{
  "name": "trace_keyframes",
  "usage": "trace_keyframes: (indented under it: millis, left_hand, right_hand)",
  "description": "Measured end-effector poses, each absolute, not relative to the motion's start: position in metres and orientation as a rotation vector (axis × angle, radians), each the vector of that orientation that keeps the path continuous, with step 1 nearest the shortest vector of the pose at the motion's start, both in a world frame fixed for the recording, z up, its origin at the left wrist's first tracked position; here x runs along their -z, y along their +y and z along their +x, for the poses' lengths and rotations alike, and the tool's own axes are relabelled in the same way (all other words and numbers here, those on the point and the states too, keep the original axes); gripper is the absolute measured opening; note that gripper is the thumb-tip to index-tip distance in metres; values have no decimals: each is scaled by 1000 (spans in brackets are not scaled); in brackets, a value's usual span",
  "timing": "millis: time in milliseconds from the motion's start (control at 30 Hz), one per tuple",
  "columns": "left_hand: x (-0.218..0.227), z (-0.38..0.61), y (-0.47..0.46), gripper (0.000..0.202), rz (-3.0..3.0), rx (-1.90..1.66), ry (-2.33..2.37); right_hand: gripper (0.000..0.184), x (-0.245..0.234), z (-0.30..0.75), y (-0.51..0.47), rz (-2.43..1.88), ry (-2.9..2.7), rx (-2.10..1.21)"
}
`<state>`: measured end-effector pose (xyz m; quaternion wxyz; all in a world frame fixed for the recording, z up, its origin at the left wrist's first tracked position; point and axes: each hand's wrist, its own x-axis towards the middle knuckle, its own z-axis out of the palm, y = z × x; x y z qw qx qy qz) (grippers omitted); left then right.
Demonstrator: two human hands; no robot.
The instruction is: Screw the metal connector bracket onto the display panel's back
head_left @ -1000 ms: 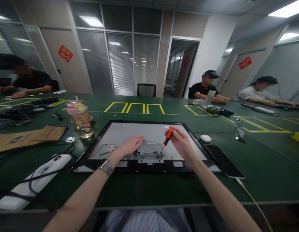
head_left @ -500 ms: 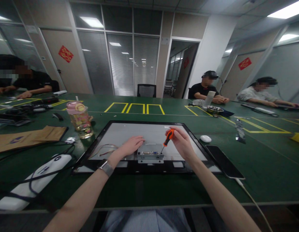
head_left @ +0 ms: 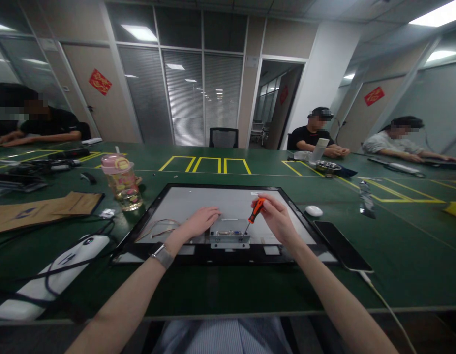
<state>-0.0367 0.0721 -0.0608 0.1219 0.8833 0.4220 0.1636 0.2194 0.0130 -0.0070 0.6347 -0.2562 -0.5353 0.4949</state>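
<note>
An orange and black screwdriver (head_left: 256, 210) is pinched in my right hand (head_left: 275, 216), its shaft slanting down to the left. The tip meets the right end of a metal bracket (head_left: 229, 240) that carries a small circuit board with connector ports. My left hand (head_left: 201, 221) lies palm down with fingers stretched out, at the bracket's left side. Under both hands a flat display panel (head_left: 183, 201) with a grey back and black frame lies on the table. Thin cables (head_left: 157, 225) lie on the panel by my left wrist.
On the left stand a pink-lidded drink bottle (head_left: 122, 182) and a white power strip (head_left: 58, 275) with cables, near a brown paper bag (head_left: 46, 209). A phone (head_left: 342, 246) on a cable and a white earbud case (head_left: 314, 211) lie right. Several people sit across the green table (head_left: 213, 290).
My hands and the screwdriver have stayed nearly in place. At the far left, a co-worker's hand has drawn back to the left.
</note>
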Motion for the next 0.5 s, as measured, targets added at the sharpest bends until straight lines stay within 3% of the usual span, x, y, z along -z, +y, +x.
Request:
trace_keyframes:
  millis: [500]
  left_hand:
    - [63,-37,74,42,2556,-474,1249]
  right_hand:
    - [18,5,218,13,-547,-1218,-1148]
